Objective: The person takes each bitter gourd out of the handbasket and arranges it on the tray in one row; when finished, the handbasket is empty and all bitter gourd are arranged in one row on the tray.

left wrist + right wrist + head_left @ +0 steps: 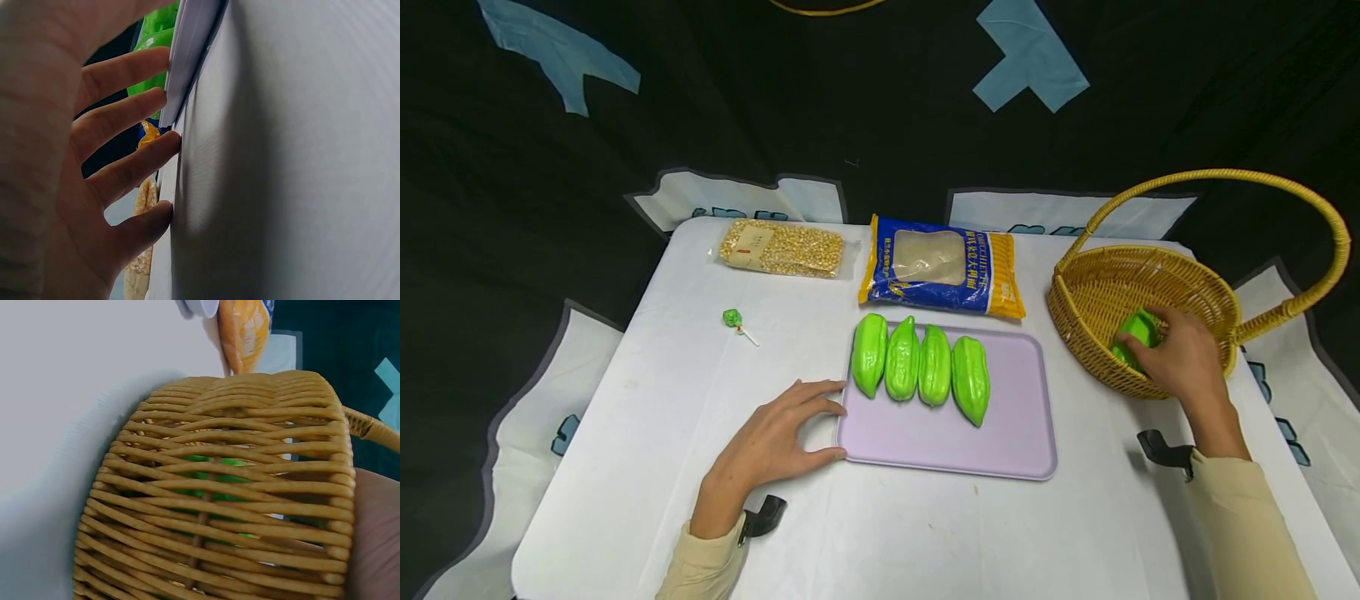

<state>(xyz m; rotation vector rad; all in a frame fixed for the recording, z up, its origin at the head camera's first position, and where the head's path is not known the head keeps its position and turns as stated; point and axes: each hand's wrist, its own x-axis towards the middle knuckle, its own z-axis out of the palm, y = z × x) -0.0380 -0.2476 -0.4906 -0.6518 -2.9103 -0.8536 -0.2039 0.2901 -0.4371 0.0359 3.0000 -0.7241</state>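
Four glossy green star fruits [917, 362] with lengthwise ridges lie side by side on a pale purple tray [1007, 433], towards its upper left. My left hand [778, 433] rests at the tray's left edge, fingers spread and fingertips right at the rim; the left wrist view shows these fingers [128, 69] against the tray's side. Inside the wicker basket [1075, 333] at the right, my right hand [1183, 354] holds another green star fruit [1138, 329] between thumb and fingers. In the right wrist view the basket's woven wall [219, 487] hides most of that fruit and the fingers.
A blue and yellow pasta bag [943, 267] lies behind the tray, and a bag of yellow corn kernels [782, 250] at the back left. A green-wrapped lollipop [733, 319] is on the white table [647, 400]. The basket's tall handle [1210, 175] arches up and rightward.
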